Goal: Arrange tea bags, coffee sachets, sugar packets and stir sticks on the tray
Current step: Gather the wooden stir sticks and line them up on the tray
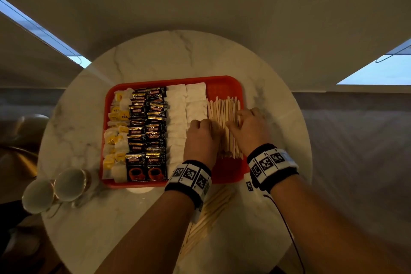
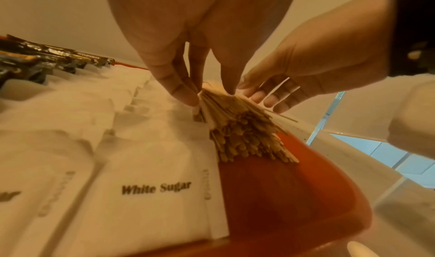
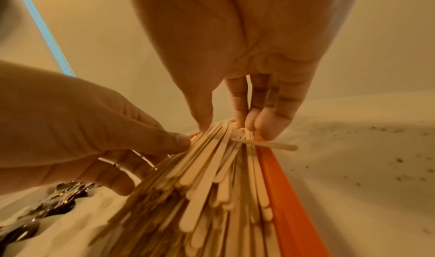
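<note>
A red tray (image 1: 222,87) on a round marble table (image 1: 178,51) holds columns of tea bags (image 1: 116,131), black coffee sachets (image 1: 146,131) and white sugar packets (image 1: 178,113). A pile of wooden stir sticks (image 1: 224,109) lies lengthwise at the tray's right side. My left hand (image 1: 200,133) presses thumb and fingertips against the pile's left side. My right hand (image 1: 249,124) sets straight fingers down on its right side, thumb on top. In the right wrist view one stick (image 3: 270,146) lies crosswise under the right fingers (image 3: 266,123).
More loose stir sticks (image 1: 213,211) lie on the table in front of the tray, partly under my left forearm. Two cups (image 1: 37,196) (image 1: 70,184) stand at the table's left front edge. Behind the tray the marble is bare.
</note>
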`<state>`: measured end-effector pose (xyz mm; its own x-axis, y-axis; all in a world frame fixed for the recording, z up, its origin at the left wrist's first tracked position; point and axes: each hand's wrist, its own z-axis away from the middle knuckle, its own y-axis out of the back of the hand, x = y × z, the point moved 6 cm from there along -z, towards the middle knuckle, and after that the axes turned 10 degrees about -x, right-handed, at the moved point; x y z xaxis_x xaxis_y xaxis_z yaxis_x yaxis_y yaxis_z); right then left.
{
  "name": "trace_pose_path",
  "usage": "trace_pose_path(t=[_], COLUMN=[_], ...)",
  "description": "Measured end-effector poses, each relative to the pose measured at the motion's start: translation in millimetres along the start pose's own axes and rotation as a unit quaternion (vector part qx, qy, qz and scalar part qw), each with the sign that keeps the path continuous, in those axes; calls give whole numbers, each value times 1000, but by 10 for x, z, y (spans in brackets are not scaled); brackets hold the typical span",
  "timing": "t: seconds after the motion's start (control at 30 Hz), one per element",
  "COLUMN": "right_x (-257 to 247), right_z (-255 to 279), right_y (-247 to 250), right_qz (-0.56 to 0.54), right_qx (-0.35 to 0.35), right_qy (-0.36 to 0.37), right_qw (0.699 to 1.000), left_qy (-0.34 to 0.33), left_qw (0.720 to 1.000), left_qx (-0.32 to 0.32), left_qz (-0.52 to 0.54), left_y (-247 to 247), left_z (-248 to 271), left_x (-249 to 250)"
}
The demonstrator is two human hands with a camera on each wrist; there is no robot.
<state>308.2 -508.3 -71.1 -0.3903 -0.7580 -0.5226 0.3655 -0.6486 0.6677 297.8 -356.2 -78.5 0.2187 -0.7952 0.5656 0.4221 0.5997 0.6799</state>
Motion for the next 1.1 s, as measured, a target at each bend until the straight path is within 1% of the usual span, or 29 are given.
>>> trace_pose_path(t=[0.1, 0.27, 0.43, 0.63, 0.8, 0.97, 1.03, 1.1], right_x=[36, 52, 74, 107, 90, 42, -2, -61], right_z=[20, 52, 101, 93, 94, 187, 304, 482], right_y=[-64, -205, -228, -218, -227, -162, -158, -209], right_qz=[17, -8, -15, -31, -5, 24, 62, 75], right_qx=[-14, -8, 20, 34, 22, 34, 39, 40], right_qy=[-16, -12, -20, -17, -23, -15, -4, 22], right_qw=[1000, 1000, 999, 999, 999, 999, 997, 996], left_qy=[-1, -17, -28, -22, -40, -88, -99, -95], left_qw=[1000, 1000, 999, 999, 999, 996, 995, 994], left_qx=[-23, -26, -8, -13, -12, 5, -4, -27], left_qz=[-14, -3, 29, 20, 25, 16, -11, -42], left_y=[-28, -48, -54, -63, -23, 109, 159, 191], left_z=[-11, 20, 74, 45, 42, 252, 403, 598], left_x=[21, 24, 7, -47, -56, -85, -171, -330])
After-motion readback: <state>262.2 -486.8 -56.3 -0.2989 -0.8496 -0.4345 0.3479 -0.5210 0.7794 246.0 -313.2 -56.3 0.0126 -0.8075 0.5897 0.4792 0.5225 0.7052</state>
